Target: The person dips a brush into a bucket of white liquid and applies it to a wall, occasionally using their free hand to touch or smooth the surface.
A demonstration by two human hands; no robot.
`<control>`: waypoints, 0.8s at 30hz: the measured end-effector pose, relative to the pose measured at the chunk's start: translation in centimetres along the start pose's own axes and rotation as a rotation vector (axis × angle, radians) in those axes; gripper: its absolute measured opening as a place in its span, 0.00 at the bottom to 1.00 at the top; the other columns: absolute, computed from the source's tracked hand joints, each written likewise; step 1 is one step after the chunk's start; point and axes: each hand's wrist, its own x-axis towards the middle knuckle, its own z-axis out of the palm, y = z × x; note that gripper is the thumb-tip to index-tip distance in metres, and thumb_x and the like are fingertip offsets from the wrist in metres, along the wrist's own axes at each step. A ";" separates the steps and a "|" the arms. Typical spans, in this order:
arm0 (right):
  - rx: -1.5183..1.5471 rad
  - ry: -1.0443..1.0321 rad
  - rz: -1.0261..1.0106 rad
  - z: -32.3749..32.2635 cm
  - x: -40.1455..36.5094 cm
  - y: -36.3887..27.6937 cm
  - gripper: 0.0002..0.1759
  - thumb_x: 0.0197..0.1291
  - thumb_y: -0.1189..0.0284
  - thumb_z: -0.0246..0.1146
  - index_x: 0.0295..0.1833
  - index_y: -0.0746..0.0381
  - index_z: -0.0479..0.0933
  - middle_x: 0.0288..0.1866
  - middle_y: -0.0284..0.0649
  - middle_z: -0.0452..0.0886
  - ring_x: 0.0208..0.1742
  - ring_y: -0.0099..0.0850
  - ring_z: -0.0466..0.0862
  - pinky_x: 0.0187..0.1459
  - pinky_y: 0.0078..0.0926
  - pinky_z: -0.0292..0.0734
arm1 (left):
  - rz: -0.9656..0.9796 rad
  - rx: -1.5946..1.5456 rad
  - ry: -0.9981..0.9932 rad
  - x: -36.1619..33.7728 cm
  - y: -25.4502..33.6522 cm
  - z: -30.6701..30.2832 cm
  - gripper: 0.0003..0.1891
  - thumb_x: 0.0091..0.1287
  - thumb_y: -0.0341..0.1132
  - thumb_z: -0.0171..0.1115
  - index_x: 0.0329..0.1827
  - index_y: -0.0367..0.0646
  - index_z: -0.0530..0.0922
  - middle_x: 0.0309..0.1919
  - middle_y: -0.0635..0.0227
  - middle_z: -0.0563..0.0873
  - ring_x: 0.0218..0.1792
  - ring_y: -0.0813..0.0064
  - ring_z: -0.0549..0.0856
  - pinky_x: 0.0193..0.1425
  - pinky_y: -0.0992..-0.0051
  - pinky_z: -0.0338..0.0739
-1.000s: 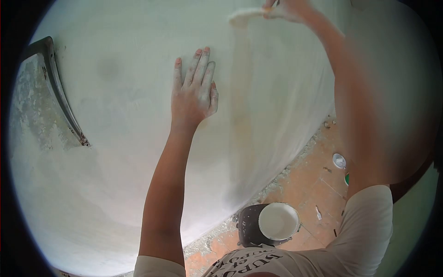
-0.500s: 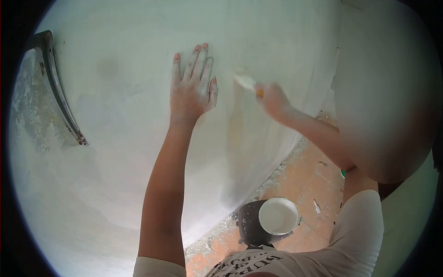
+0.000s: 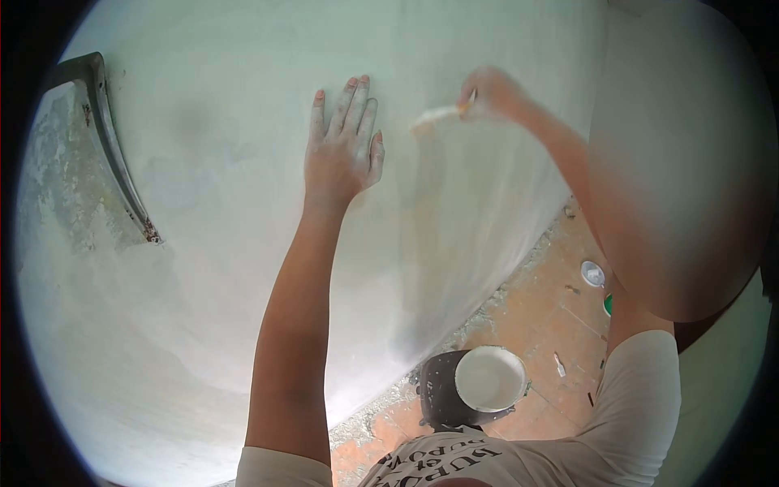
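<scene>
My left hand [image 3: 342, 150] lies flat on the pale wall [image 3: 203, 325], its fingers stretched up and whitened with paint or dust. To its right, my right hand [image 3: 489, 93] is closed around the handle of a paintbrush [image 3: 441, 116], blurred by motion. The white brush head points left, its tip at the wall just above a darker vertical streak. Below, a bucket of white paint [image 3: 491, 380] rests on a dark, paint-spattered stand [image 3: 438, 394] close to my body.
A curved metal frame [image 3: 114, 154] edges a mottled panel at left. On the orange tiled floor [image 3: 519, 325] lie a white round lid [image 3: 593, 273], a green round thing [image 3: 608, 305] and a small white object [image 3: 560, 364]. A large blurred shape [image 3: 682, 162] covers part of the right.
My right hand has moved up and slightly right, tilting the paintbrush so its handle is now higher than its tip. My left hand stays on the wall. The white lid has come into view.
</scene>
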 end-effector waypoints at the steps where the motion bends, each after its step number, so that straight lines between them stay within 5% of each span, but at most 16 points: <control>1: -0.010 0.025 -0.014 -2.3 1.6 -0.1 0.12 0.36 0.66 0.76 0.30 0.56 0.87 0.37 0.43 0.86 0.40 0.40 0.84 0.43 0.33 0.78 | -0.017 -0.007 -0.017 0.0 0.1 -0.1 0.22 0.66 0.39 0.49 0.61 0.40 0.76 0.74 0.67 0.66 0.75 0.72 0.62 0.79 0.52 0.51; 3: 0.004 0.001 0.093 -6.8 4.5 -0.8 0.10 0.39 0.68 0.75 0.30 0.58 0.87 0.36 0.45 0.86 0.39 0.40 0.84 0.43 0.33 0.79 | -0.017 0.005 -0.023 0.1 0.4 0.2 0.23 0.66 0.40 0.49 0.61 0.40 0.76 0.74 0.67 0.66 0.75 0.72 0.62 0.79 0.52 0.51; 5: -0.059 -0.028 0.379 -12.4 5.6 -5.0 0.16 0.53 0.67 0.73 0.47 0.62 0.85 0.48 0.45 0.86 0.51 0.39 0.84 0.55 0.35 0.78 | -0.019 0.016 -0.030 0.2 0.4 0.3 0.23 0.66 0.40 0.49 0.62 0.40 0.76 0.74 0.67 0.66 0.75 0.71 0.61 0.79 0.52 0.50; 6: -0.056 -0.025 0.372 -13.8 6.0 -5.4 0.16 0.53 0.67 0.73 0.47 0.62 0.85 0.48 0.45 0.86 0.51 0.39 0.84 0.55 0.35 0.78 | -0.016 0.018 -0.033 0.2 0.4 0.3 0.23 0.67 0.40 0.49 0.63 0.41 0.75 0.74 0.67 0.65 0.76 0.71 0.61 0.79 0.52 0.50; 8: 0.004 0.295 0.431 -15.4 7.2 -5.4 0.15 0.51 0.68 0.74 0.44 0.62 0.86 0.46 0.44 0.87 0.50 0.37 0.84 0.54 0.34 0.79 | -0.017 0.025 -0.038 0.2 0.4 0.3 0.23 0.67 0.40 0.49 0.63 0.41 0.75 0.74 0.67 0.65 0.76 0.71 0.61 0.79 0.52 0.50; 12: -0.036 0.401 0.440 -18.1 8.9 -4.7 0.13 0.55 0.69 0.72 0.45 0.62 0.85 0.45 0.43 0.87 0.49 0.36 0.84 0.52 0.33 0.79 | -0.051 -0.220 -0.021 0.7 0.1 -0.4 0.25 0.62 0.34 0.52 0.65 0.43 0.72 0.74 0.65 0.65 0.75 0.67 0.62 0.78 0.48 0.48; 17: -0.090 0.553 0.438 -16.1 10.3 -3.6 0.11 0.59 0.72 0.69 0.47 0.63 0.83 0.47 0.42 0.86 0.48 0.36 0.84 0.51 0.33 0.79 | -0.032 -0.268 0.048 5.2 -1.4 -1.8 0.28 0.56 0.28 0.53 0.65 0.43 0.71 0.74 0.64 0.65 0.74 0.65 0.64 0.78 0.44 0.47; 19: 0.056 0.295 0.443 -13.0 10.6 -2.3 0.10 0.59 0.72 0.69 0.46 0.63 0.83 0.50 0.42 0.85 0.50 0.35 0.83 0.54 0.34 0.78 | -0.013 -0.129 0.134 7.2 -3.0 -1.4 0.27 0.58 0.31 0.53 0.65 0.43 0.72 0.74 0.64 0.66 0.74 0.65 0.64 0.78 0.45 0.47; 21: 0.010 0.568 0.084 -7.4 9.5 0.0 0.06 0.44 0.73 0.71 0.31 0.59 0.85 0.33 0.47 0.85 0.34 0.40 0.84 0.42 0.33 0.79 | -0.019 -0.101 0.139 7.2 -2.2 -1.0 0.26 0.60 0.32 0.53 0.64 0.43 0.72 0.74 0.65 0.65 0.74 0.66 0.64 0.78 0.45 0.47; 23: 0.081 0.518 0.057 -4.4 4.8 -2.0 0.07 0.50 0.80 0.60 0.34 0.64 0.83 0.36 0.54 0.84 0.41 0.52 0.84 0.44 0.42 0.79 | -0.012 -0.058 0.121 7.0 -1.7 -0.2 0.24 0.63 0.35 0.53 0.64 0.43 0.72 0.74 0.66 0.65 0.75 0.69 0.63 0.78 0.46 0.48; 24: 0.082 0.431 0.097 -2.4 3.2 -2.1 0.05 0.50 0.80 0.63 0.33 0.62 0.82 0.33 0.51 0.83 0.37 0.48 0.84 0.43 0.38 0.79 | -0.011 -0.060 0.121 6.9 -1.8 -0.2 0.24 0.63 0.35 0.53 0.64 0.43 0.72 0.74 0.66 0.65 0.75 0.69 0.63 0.78 0.46 0.48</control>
